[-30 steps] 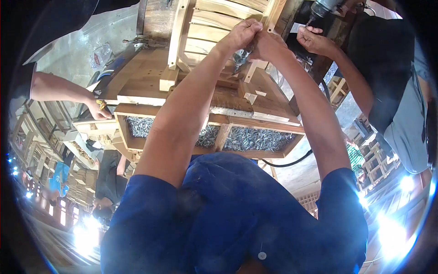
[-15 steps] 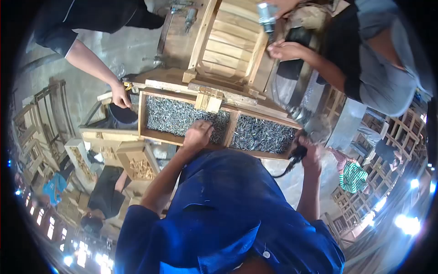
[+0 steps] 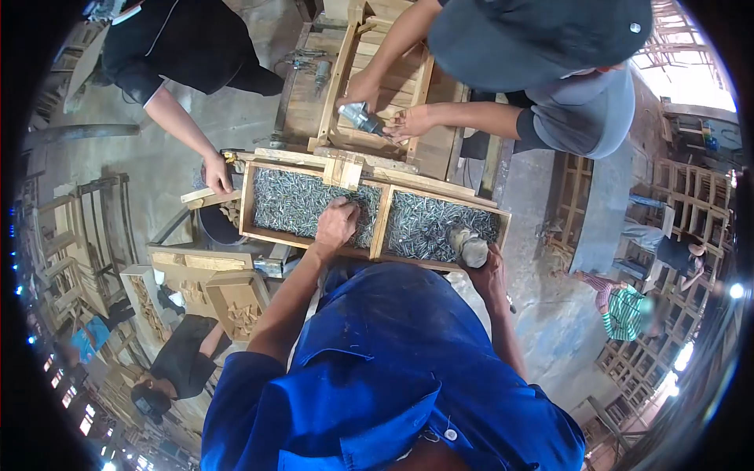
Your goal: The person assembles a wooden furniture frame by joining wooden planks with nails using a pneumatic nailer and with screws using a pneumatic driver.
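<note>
A long wooden box [image 3: 381, 228] with a divider holds loose screws in both compartments. My left hand [image 3: 336, 224] is at the screws [image 3: 290, 204] in the left compartment, its fingers bunched and closed; what they hold, if anything, is hidden. My right hand [image 3: 488, 273] grips a grey power drill [image 3: 468, 245] over the near right part of the box. The drill's front end lies above the screws [image 3: 420, 220] of the right compartment. A small wooden block with hinge-like brass pieces [image 3: 342, 170] sits on the box's far edge.
Across the bench, a co-worker in a dark cap [image 3: 542, 39] holds another drill [image 3: 360, 118] over a slatted wooden panel [image 3: 385, 55]. Another person's hand [image 3: 217, 174] is left of the box, near a dark bucket [image 3: 218, 224]. A carton of wood pieces [image 3: 238, 306] stands lower left.
My right hand has brought the drill leftward from beyond the box's right end to over the screws. My left hand stays at the screws. The co-worker's drill has moved left over the panel.
</note>
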A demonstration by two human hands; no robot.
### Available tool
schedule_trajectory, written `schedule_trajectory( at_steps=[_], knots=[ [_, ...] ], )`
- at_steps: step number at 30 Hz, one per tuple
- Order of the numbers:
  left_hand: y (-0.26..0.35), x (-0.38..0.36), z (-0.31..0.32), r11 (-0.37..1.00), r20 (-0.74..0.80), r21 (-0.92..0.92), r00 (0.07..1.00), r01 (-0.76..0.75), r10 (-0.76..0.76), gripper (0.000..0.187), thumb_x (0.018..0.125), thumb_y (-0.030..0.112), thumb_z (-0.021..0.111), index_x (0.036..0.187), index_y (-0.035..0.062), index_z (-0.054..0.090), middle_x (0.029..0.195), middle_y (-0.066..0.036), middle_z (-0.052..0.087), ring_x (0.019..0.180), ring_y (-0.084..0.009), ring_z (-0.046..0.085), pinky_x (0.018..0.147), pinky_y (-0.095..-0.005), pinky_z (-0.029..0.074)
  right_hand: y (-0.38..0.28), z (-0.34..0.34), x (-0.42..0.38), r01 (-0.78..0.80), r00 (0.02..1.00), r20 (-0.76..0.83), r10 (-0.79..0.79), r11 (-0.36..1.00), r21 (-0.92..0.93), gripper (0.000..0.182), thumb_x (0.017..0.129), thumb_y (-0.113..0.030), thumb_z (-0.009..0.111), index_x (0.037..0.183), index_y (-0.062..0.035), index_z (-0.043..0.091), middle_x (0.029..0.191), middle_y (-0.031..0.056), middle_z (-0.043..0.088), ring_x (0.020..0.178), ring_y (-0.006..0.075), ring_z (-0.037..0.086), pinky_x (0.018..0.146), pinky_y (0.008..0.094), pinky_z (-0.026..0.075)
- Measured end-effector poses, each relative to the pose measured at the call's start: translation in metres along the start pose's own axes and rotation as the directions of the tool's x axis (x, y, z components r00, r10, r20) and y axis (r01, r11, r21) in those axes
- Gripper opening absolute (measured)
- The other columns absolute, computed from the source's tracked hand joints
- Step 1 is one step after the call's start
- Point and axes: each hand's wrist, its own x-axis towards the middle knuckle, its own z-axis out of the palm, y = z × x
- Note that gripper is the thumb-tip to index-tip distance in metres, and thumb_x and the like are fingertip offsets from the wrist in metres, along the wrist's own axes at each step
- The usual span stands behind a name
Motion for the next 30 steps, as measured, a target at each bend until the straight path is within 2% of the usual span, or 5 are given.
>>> schedule_trajectory(
  at_steps=[4,13,17,23,30],
  knots=[
    [-0.008,-0.004,0.000,1.000,0.070,-0.012,0.998,0.005,-0.004,0.008,0.086,0.009,0.063,0.087,0.0014,0.067,0.084,-0.022,0.066,0.076,-0.0418,0.063,0.072,-0.0488,0.053,0.022,0.014,-0.002,-0.020,0.996,0.081,0.027,0.996,-0.090,0.041,0.070,-0.025,0.086,0.101,-0.0024,0.071,0.096,0.0150,0.065,0.094,0.0364,0.066,0.078,0.0452,0.052],
    [-0.004,-0.027,0.019,0.998,-0.096,-0.062,0.995,0.009,-0.015,0.012,0.087,0.007,0.060,0.093,-0.0003,0.067,0.087,-0.024,0.066,0.083,-0.0443,0.064,0.075,-0.0508,0.053,0.006,0.028,0.021,0.142,0.951,0.304,-0.061,0.957,-0.254,0.032,0.079,-0.022,0.069,0.103,-0.0017,0.065,0.104,0.0224,0.064,0.093,0.0411,0.067,0.082,0.0508,0.054],
    [-0.003,-0.035,0.022,0.991,0.021,-0.012,0.991,0.132,-0.131,0.020,0.090,0.011,0.057,0.105,0.0012,0.065,0.096,-0.024,0.066,0.088,-0.0446,0.063,0.077,-0.0514,0.052,-0.007,0.026,0.043,0.115,0.923,0.384,0.021,0.938,-0.327,0.038,0.075,-0.023,0.071,0.106,-0.0034,0.066,0.105,0.0239,0.067,0.097,0.0404,0.067,0.085,0.0486,0.054],
    [-0.019,-0.033,0.013,0.993,0.080,-0.084,0.992,-0.087,0.093,0.028,0.090,0.013,0.058,0.116,0.0024,0.062,0.099,-0.024,0.066,0.090,-0.0420,0.064,0.080,-0.0497,0.054,-0.022,0.022,0.047,0.014,0.930,0.354,0.103,0.949,-0.315,0.044,0.071,-0.036,0.074,0.097,0.0000,0.069,0.099,0.0260,0.069,0.096,0.0429,0.066,0.087,0.0487,0.053],
    [-0.057,-0.040,-0.024,0.993,0.231,-0.077,0.967,-0.093,0.108,0.034,0.092,0.018,0.059,0.122,0.0022,0.060,0.103,-0.023,0.067,0.092,-0.0425,0.065,0.081,-0.0497,0.055,-0.042,0.038,0.041,-0.045,0.956,0.241,0.164,0.900,-0.433,0.049,0.072,-0.040,0.075,0.097,0.0025,0.070,0.101,0.0255,0.070,0.098,0.0402,0.067,0.088,0.0472,0.054]
  ],
)
